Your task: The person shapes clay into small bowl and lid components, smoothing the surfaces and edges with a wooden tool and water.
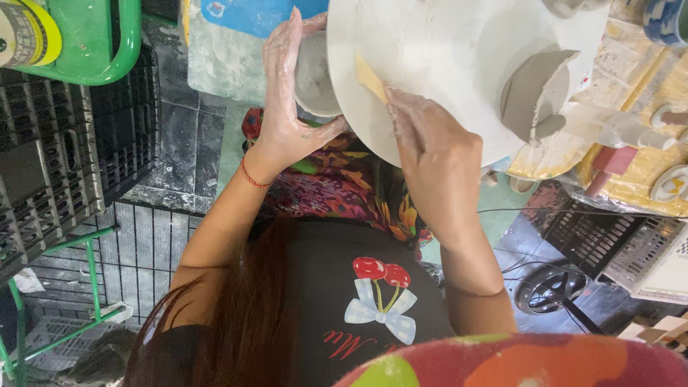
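Observation:
My left hand (287, 100), smeared with clay and wearing a red thread at the wrist, is wrapped around a small grey clay cup (313, 77) held at the left rim of a round white board (444, 50). My right hand (430, 147) pinches a thin tan wooden scraper (370, 77) laid flat on that board, its tip near the cup. A lump of grey clay (536, 93) sits on the board's right side.
Black plastic crates (64, 158) stand at the left beside a green metal frame (86, 36). Small white clay pieces (666, 179) lie on a yellow wrapped surface at the right. A white basket (645, 254) and cables are on the floor at the lower right.

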